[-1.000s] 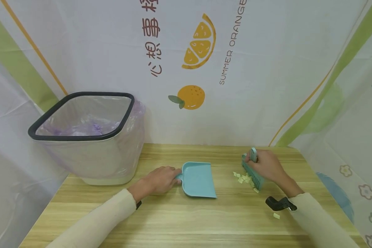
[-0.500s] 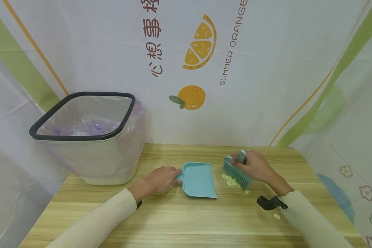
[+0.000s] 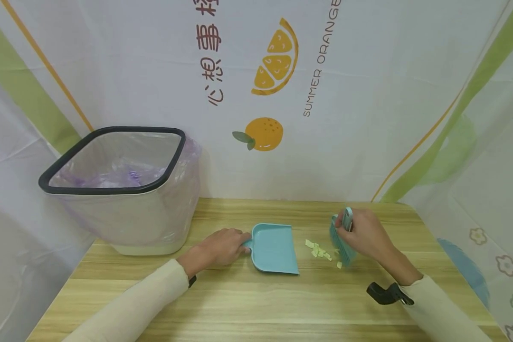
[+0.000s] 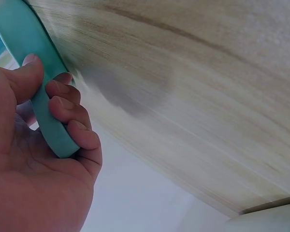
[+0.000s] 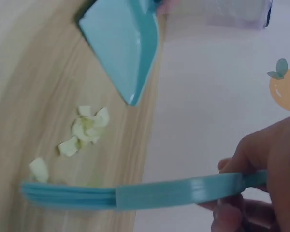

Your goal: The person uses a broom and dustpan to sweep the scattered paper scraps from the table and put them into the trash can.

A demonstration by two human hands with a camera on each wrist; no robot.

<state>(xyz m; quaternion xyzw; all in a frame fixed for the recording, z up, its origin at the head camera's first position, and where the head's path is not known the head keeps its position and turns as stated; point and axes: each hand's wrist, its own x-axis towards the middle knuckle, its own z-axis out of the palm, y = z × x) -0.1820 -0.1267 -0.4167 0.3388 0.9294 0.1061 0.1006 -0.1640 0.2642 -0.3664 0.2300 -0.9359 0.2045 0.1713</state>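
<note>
Head view: A person in cream sleeves (image 3: pixel 141 304) works across a wood-grain surface (image 3: pixel 248 308), left hand (image 3: pixel 223 246) on a light-blue dustpan (image 3: pixel 274 248) and right hand (image 3: pixel 366 232) on a matching brush (image 3: pixel 344 246). The dustpan lies on the surface near its middle, open edge facing right. Between that edge and the brush sits a loose cluster of pale yellow-green scraps (image 3: pixel 317 251), apart from the dustpan, with a few stray pieces close to the bristles (image 3: pixel 346 256). Whether the bristles touch the surface cannot be told. The left wrist camera shows that hand's grip closed about the dustpan's handle (image 4: pixel 53 130), thumb laid along it and fingers curled round the far edge. From the right wrist, the other grip pinches the brush's handle (image 5: pixel 179 193) between thumb and fingers, with one scrap just beside the bristle end; the brush is slightly blurred. A black mount (image 3: pixel 386 293) is worn on the right wrist. At back left stands a pale bin (image 3: pixel 124 218) with a black rim (image 3: pixel 111 191) and a translucent purplish liner (image 3: pixel 184 190). Behind hangs a white cloth (image 3: pixel 346 161) printed with a whole orange (image 3: pixel 264 134), an orange wedge (image 3: pixel 278 59) and the words "SUMMER ORANGE" (image 3: pixel 319 61).
</note>
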